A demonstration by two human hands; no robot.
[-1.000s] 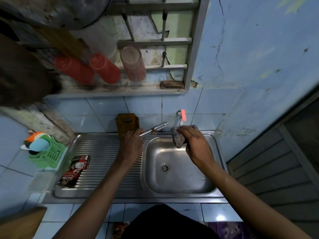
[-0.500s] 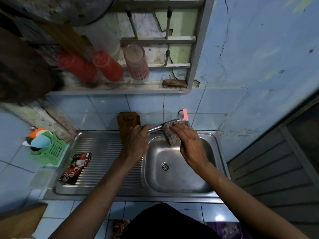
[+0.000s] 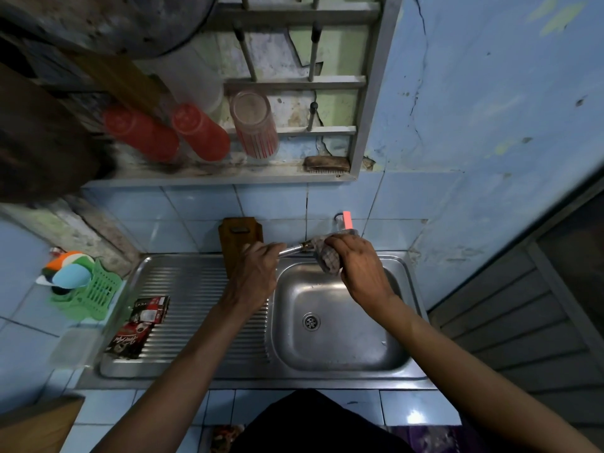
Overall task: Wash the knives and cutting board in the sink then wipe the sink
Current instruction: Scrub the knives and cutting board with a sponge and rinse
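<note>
**Cloth now wrapped over the blade**

Closed the gap since a second ago: right hand (image 3: 356,273) has slid its checked cloth (image 3: 327,261) from hanging clear of the knife (image 3: 291,250) onto the blade itself, at 12 o'clock over the sink (image 3: 346,351), just under the tap (image 3: 344,222). Left hand (image 3: 253,276) curled round the handle, steadying it; right grip bunched round the cloth. Probably mid-scrub on a knife, with board and sink wipe left to do. Cutting board (image 3: 237,237) leaning upright on the tiles at 11 o'clock, behind the left hand.

Basin bare but for the drain (image 3: 311,321). Green basket (image 3: 94,294) at 9 o'clock on the desk holding coloured sponges. Dark sachets (image 3: 139,326) lying on the drainboard.
</note>
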